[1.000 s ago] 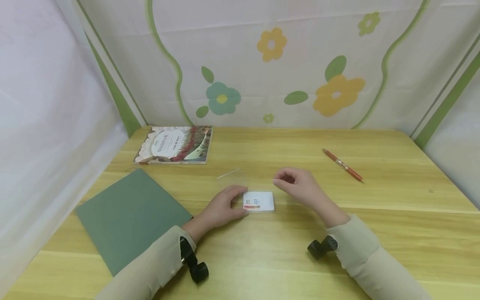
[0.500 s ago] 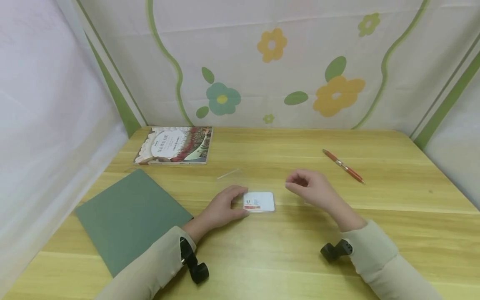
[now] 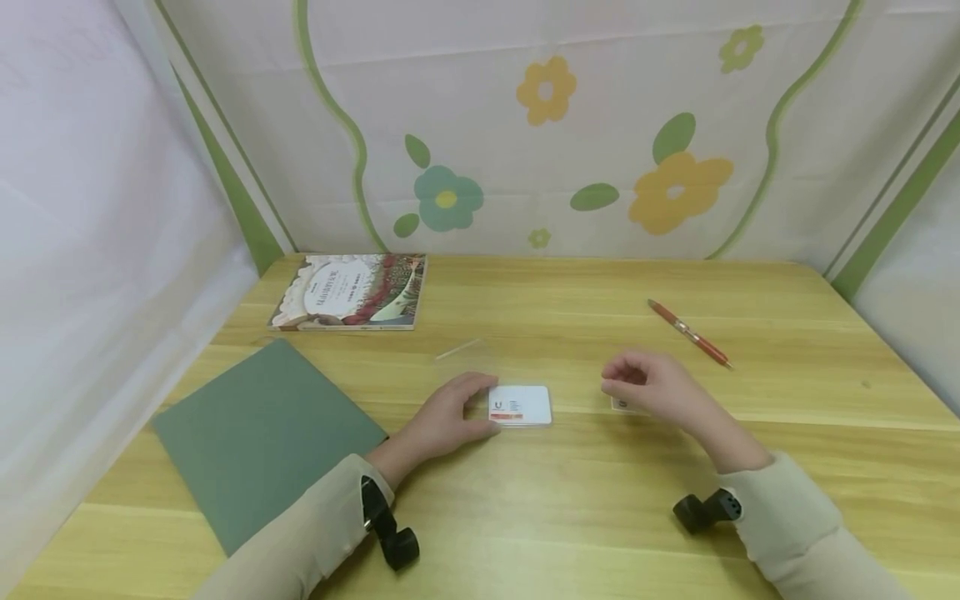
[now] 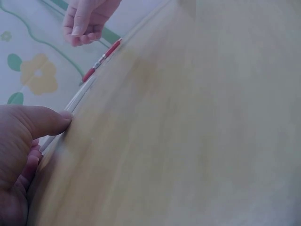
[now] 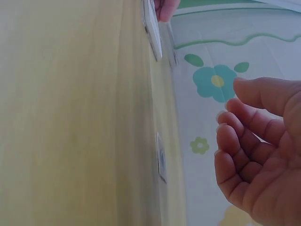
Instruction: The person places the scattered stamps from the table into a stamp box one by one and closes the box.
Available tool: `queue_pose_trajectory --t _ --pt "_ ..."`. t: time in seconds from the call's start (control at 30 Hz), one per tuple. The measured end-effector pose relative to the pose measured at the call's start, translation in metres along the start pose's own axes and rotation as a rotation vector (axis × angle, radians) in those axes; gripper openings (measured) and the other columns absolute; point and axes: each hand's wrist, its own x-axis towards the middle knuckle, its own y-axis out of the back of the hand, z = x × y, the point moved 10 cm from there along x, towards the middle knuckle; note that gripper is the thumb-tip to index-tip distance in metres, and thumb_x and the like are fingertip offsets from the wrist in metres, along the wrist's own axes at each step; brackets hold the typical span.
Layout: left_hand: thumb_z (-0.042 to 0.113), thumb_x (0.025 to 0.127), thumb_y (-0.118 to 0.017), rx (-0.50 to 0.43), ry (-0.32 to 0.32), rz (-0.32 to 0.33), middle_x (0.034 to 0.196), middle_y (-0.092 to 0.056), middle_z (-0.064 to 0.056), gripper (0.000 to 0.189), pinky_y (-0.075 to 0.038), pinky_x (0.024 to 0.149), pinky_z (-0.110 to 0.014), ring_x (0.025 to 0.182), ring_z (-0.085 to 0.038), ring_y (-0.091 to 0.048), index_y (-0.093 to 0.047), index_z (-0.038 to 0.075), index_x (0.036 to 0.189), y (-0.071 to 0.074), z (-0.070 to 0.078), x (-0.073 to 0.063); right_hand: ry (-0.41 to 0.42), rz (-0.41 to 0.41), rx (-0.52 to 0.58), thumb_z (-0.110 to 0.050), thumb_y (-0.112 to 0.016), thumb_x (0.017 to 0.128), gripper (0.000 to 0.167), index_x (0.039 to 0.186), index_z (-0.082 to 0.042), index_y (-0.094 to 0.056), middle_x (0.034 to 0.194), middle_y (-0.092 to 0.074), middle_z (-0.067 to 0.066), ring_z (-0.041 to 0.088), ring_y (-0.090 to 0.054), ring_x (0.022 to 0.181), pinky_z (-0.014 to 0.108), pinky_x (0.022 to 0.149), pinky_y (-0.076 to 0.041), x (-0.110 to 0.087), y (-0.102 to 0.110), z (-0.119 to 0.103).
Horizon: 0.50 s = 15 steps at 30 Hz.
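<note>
My left hand (image 3: 446, 417) holds a clear card case (image 3: 537, 408) with a white business card on top, thumb at the near edge and index finger at the far edge. In the left wrist view the thumb (image 4: 51, 121) presses the case's edge. To the right, my right hand (image 3: 652, 390) hovers over the table with loosely curled fingers and nothing in them. Below it lies a small flat card (image 3: 620, 405), mostly hidden by the hand in the head view; the right wrist view shows this small card (image 5: 161, 157) with a dark round print.
Behind the case lies a thin transparent piece (image 3: 461, 350) with a pale edge. A green folder (image 3: 262, 442) lies at the left, a book (image 3: 348, 292) at the back left, and a red pen (image 3: 688, 333) at the back right. A flowered curtain (image 3: 487, 108) closes the back.
My right hand has moved right, away from the card case, and a corner of the small card has come into view beneath it. The left hand and case stay in place.
</note>
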Motion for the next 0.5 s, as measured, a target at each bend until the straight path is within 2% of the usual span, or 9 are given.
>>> queue_pose_trajectory --t 0.33,0.5 --pt "0.022 0.079 -0.073 -0.004 0.002 0.0 0.131 -0.051 -0.006 0.058 -0.042 0.093 -0.039 0.114 -0.02 -0.049 -0.051 0.008 0.131 0.0 0.0 0.0 -0.019 -0.096 0.0 -0.023 -0.067 0.085 0.025 0.101 -0.004 -0.063 0.089 -0.061 0.004 0.017 -0.053 0.081 0.024 0.068 -0.047 -0.005 -0.003 0.017" --pt "0.022 0.079 -0.073 0.006 0.001 -0.001 0.131 -0.05 -0.007 0.058 -0.042 0.093 -0.04 0.115 -0.021 -0.049 -0.051 0.007 0.131 0.0 0.0 0.0 -0.036 -0.104 -0.033 -0.023 -0.068 0.084 0.027 0.102 -0.005 -0.063 0.092 -0.061 0.004 0.017 -0.054 0.084 0.024 0.071 -0.046 -0.005 0.0 0.026"
